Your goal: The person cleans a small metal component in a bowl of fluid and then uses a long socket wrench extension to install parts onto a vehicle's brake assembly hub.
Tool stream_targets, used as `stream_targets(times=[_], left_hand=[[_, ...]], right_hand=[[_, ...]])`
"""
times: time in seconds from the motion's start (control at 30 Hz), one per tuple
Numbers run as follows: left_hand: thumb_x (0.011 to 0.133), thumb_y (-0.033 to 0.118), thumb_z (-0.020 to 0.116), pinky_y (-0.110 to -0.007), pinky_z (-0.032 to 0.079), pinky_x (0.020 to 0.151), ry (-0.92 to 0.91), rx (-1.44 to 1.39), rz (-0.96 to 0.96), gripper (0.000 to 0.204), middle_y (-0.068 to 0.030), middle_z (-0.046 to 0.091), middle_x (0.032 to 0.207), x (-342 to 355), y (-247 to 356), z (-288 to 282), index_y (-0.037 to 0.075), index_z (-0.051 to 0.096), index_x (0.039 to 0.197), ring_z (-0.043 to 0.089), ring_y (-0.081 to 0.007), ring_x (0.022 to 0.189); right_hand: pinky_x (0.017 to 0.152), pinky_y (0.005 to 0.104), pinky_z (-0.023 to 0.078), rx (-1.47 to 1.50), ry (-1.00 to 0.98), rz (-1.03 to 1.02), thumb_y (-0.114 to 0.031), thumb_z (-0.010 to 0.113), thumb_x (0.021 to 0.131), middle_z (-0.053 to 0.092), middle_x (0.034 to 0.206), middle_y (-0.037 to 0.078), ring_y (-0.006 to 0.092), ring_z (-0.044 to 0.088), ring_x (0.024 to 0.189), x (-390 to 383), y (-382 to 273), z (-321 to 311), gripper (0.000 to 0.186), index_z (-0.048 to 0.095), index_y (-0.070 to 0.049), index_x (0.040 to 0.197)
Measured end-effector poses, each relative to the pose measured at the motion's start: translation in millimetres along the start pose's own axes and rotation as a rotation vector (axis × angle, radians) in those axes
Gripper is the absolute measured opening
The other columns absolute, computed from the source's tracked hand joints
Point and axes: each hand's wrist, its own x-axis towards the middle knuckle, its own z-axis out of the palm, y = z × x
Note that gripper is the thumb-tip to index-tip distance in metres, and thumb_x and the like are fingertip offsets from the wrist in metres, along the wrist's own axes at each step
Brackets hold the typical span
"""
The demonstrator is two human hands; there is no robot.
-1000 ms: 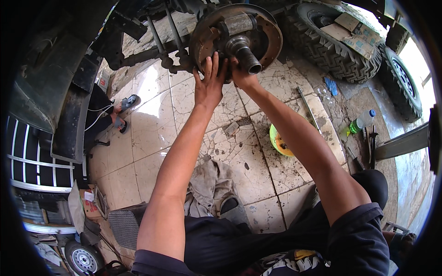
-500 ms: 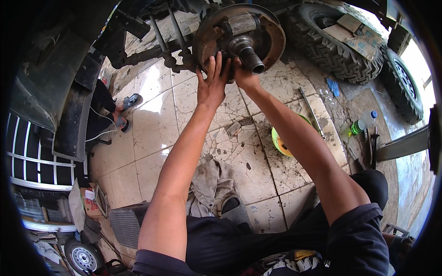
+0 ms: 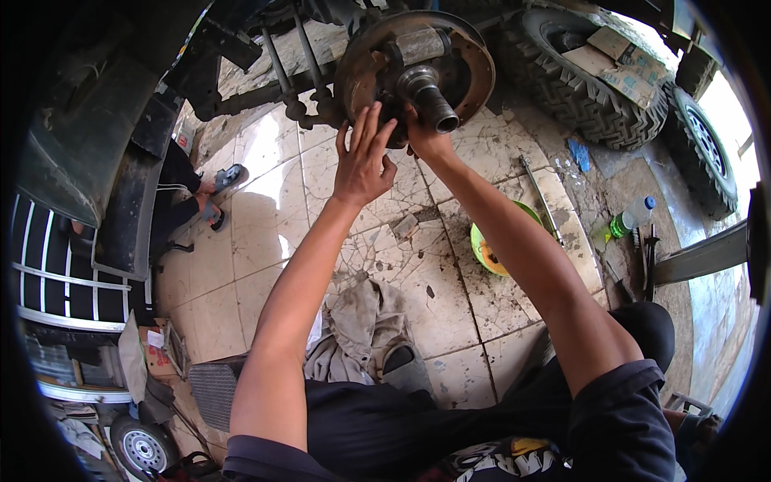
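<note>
The fingers (image 3: 371, 124) of the left hand (image 3: 363, 173) are extended and slightly spread, with the thumb apart. Their tips overlap the lower left edge of the brake (image 3: 422, 46); contact cannot be confirmed. The right hand (image 3: 430, 143) is at the brake's lower edge, just below the spindle (image 3: 434, 106). Its fingers are bent and partly hidden; whether they pinch a part cannot be determined.

The brake is at the top centre, in front of both hands, with curved shoes at its sides. The spindle projects from its middle. An axle (image 3: 245, 102) extends to the left of the brake.

Below the hands is a cracked tile floor (image 3: 265, 229). A green bowl (image 3: 477, 247) stands on it, partly behind the right forearm. A metal bar (image 3: 541, 197) lies to the right of the bowl. A crumpled cloth (image 3: 363, 321) lies near the person's legs.

Farther right are a bottle (image 3: 634, 215), a large tyre (image 3: 598, 116) bearing cardboard (image 3: 622, 64), and a wheel (image 3: 703, 149).
</note>
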Motion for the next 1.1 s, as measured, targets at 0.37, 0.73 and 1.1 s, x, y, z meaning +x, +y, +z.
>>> stream_targets(times=[0.37, 0.73, 1.1], left_hand=[[0.082, 0.04, 0.076, -0.04, 0.036, 0.099, 0.627, -0.563, -0.667, 0.074, -0.016, 0.043, 0.121, 31, 4, 17, -0.004, 0.036, 0.126, 0.043, -0.025, 0.114], [0.075, 0.046, 0.082, -0.036, 0.048, 0.076, 0.801, -0.705, -0.585, 0.059, -0.0121, 0.064, 0.086, 89, -10, 20, -0.003, 0.059, 0.097, 0.062, -0.0254, 0.081], [0.073, 0.044, 0.084, -0.036, 0.048, 0.074, 0.837, -0.703, -0.578, 0.056, -0.0126, 0.064, 0.087, 84, -15, 26, -0.002, 0.059, 0.092, 0.061, -0.0249, 0.079]], right_hand=[[0.062, 0.0305, 0.047, 0.009, 0.188, -0.247, -0.023, 0.061, 0.094, 0.065, 0.072, 0.01, 0.0154, 0.061, 0.068, -32, 56, -49, 0.027, 0.061, 0.004, 0.088], [0.1, 0.0304, 0.037, 0.397, 0.297, -0.21, -0.054, 0.04, 0.101, 0.054, 0.125, 0.014, 0.0198, 0.049, 0.115, 54, 24, -89, 0.067, 0.043, 0.003, 0.136], [0.096, 0.0301, 0.039, 0.273, 0.288, -0.298, -0.052, 0.036, 0.103, 0.057, 0.116, 0.013, 0.0184, 0.05, 0.108, 61, 25, -92, 0.06, 0.049, 0.003, 0.125]])
